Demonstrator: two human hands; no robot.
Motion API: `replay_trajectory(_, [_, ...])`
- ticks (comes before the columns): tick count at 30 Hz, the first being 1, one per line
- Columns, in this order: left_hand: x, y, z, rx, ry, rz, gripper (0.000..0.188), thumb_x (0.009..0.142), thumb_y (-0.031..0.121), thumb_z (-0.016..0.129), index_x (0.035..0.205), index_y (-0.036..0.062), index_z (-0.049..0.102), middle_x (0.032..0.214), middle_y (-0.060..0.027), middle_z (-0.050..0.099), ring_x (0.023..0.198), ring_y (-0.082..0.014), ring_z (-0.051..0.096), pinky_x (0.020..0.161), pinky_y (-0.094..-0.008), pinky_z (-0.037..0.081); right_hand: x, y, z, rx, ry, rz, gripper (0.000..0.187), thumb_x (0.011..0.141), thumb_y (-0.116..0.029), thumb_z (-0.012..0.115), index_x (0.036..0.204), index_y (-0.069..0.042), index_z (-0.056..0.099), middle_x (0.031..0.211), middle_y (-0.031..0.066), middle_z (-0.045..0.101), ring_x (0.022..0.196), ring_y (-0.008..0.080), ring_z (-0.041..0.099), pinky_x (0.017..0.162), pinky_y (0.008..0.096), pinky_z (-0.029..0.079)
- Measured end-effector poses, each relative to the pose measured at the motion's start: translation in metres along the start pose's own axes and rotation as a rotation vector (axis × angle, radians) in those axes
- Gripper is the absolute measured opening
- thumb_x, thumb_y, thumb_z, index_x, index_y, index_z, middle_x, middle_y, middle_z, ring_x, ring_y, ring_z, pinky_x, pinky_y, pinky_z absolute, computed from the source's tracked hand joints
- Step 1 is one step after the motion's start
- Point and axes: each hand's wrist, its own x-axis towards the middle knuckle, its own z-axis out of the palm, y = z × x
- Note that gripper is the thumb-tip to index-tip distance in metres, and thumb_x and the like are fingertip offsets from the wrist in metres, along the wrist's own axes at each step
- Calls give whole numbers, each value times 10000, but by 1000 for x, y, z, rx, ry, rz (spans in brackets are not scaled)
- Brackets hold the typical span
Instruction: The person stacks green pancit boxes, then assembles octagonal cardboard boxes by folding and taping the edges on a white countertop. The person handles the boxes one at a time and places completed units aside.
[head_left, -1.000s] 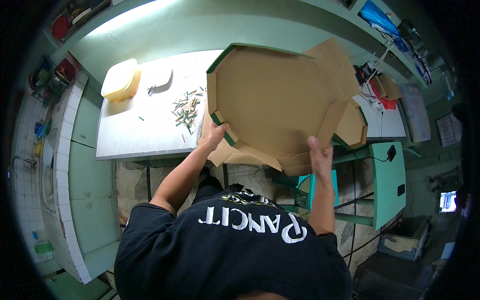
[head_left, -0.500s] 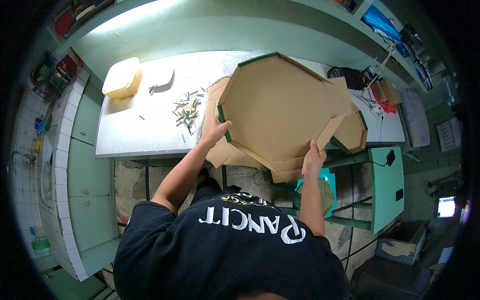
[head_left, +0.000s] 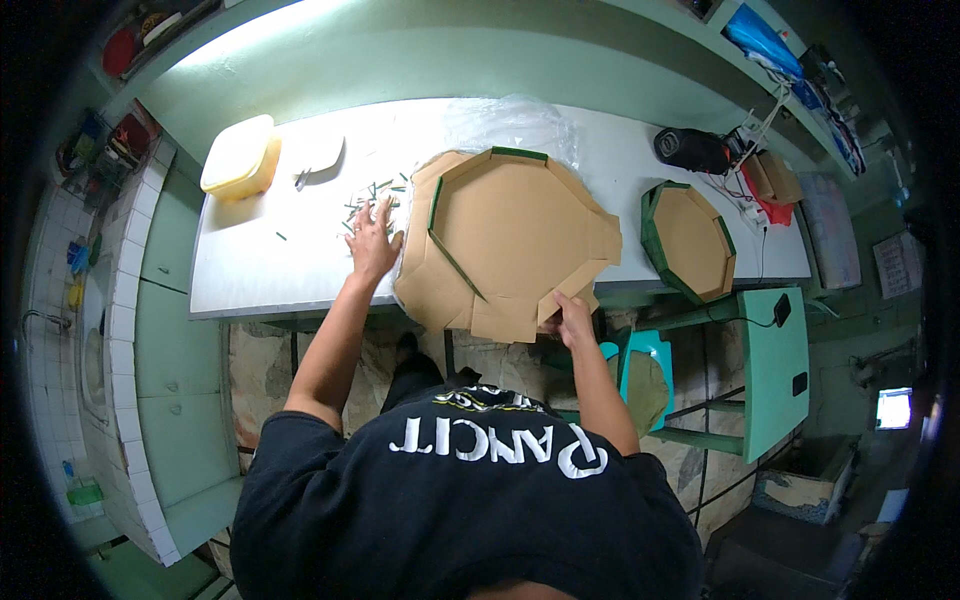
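Observation:
A large octagonal cardboard tray (head_left: 520, 220) lies brown side up near the table's front edge. Its far and left walls are folded up and show green; the near and right flaps lie flatter. My right hand (head_left: 572, 322) is closed on a flap at the near right corner. Over a pile of small green-and-brown strips (head_left: 376, 191), left of the tray, my left hand (head_left: 372, 243) reaches with spread fingers. Whether a fingertip touches a strip I cannot tell. Flat brown cardboard (head_left: 425, 295) shows beneath the tray's left side.
A smaller octagonal tray with green outer walls (head_left: 690, 240) lies to the right. Clear plastic (head_left: 510, 125) is behind the cardboard. At left sits a yellow tub with a pale lid (head_left: 240, 160). A black cylindrical object (head_left: 690, 150) and cables lie at back right; a turquoise stool (head_left: 650, 365) stands below.
The large tray has come down from a raised tilt onto the table, toward the left. My left hand has let go of its edge and moved over the strips. My right hand has shifted left.

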Motion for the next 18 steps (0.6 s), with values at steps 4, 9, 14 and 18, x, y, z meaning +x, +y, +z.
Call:
replay_trajectory(4, [-28,29,-2,-366,-115,632,333,776,114,719,1101,103,648,1201,-113,595,1205,-305,499,1007,-443,387,-26,-17,-25,-1353,374,-426,292,898,-296,570,1088,-81,625,1029,134,638,839,386,626,732,459,513])
replay_trajectory(9, [-52,64,18,-270,-339,844,248,822,242,679,1040,126,652,1106,-53,626,1161,-267,531,1093,-488,294,-37,-26,-23,-1582,283,-1302,242,862,-200,577,1078,-109,635,1135,91,603,1079,288,561,987,451,405])
replay_trajectory(14, [-34,50,27,-225,-503,830,161,843,295,642,917,156,674,946,-6,629,1024,-221,580,1088,-572,261,-10,-44,-13,-1589,-239,-1281,218,840,-212,609,1030,-108,633,1046,62,595,1093,265,531,1093,478,288])
replay_trajectory(18, [-29,42,27,-219,-480,898,173,850,317,631,903,157,668,917,-12,630,1043,-226,577,1088,-579,262,5,-52,7,-1599,-404,-1141,178,845,-231,618,963,-98,618,1020,70,600,1030,263,547,1061,477,322])
